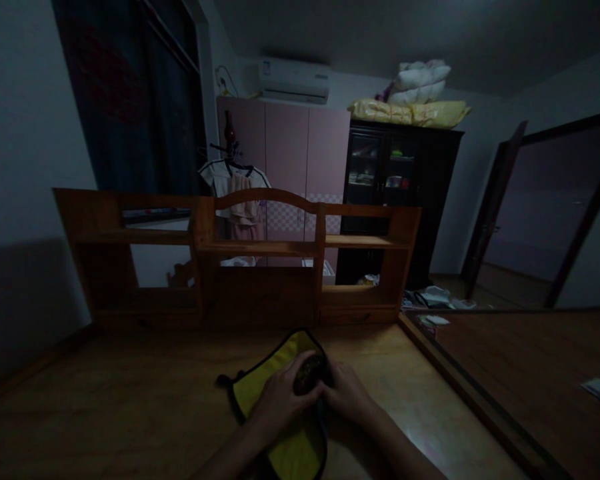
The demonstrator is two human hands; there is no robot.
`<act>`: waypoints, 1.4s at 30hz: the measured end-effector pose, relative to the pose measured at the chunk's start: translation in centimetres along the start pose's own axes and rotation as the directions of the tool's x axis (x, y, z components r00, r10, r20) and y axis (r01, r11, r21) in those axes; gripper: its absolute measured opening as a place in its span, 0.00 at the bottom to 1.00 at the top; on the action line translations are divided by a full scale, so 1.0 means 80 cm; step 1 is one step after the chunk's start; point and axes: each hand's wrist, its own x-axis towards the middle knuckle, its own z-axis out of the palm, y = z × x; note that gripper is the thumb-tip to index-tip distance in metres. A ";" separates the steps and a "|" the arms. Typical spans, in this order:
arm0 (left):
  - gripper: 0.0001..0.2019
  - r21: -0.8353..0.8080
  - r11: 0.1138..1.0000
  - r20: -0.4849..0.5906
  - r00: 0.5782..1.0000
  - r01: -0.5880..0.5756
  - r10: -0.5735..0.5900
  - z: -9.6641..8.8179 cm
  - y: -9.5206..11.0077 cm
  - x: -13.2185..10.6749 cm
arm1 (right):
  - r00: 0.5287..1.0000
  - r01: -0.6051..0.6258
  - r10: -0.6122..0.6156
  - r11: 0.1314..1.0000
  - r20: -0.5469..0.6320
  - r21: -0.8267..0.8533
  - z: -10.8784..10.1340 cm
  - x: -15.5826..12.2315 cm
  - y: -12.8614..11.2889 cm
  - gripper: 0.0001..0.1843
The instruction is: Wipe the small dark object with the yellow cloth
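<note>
A dark, rounded, shiny object [308,375] is between my hands; its kind is too dim to tell. My left hand [283,393] is closed around it from the left, with the thumb along its near side. From the right, my right hand [347,392] has its fingers bent against the object's right side, where something dark, perhaps a fold of cloth, shows. I cannot make out exactly what those fingers pinch. Beneath both hands, a yellow cloth [255,387] with a black border and a small loop at its left corner lies on the wooden desktop [145,400].
A wooden shelf unit [257,250] stands along the desk's far edge. A wall is at the left. Past the desk's right edge [460,373] is a brown surface [530,353] with papers on it. Wardrobes [287,147] and an open door [497,207] are farther back.
</note>
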 end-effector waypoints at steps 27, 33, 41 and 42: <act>0.28 0.027 1.000 0.012 1.000 -0.013 0.012 0.001 -0.002 -0.002 | 0.998 -0.059 0.060 0.997 0.006 -0.050 0.000 -0.003 -0.002 0.23; 0.28 0.033 0.999 0.001 1.000 -0.022 0.022 0.001 -0.001 -0.002 | 0.999 -0.026 0.027 0.998 0.018 -0.051 0.000 -0.002 0.001 0.23; 0.29 0.086 0.996 0.003 0.999 -0.034 0.034 0.000 -0.004 -0.001 | 0.999 -0.027 0.024 0.993 -0.029 -0.116 0.004 0.006 0.010 0.15; 0.28 0.096 0.995 -0.003 0.999 -0.036 0.036 0.000 -0.005 -0.001 | 0.999 -0.042 0.039 0.989 -0.029 -0.142 0.003 0.007 0.009 0.14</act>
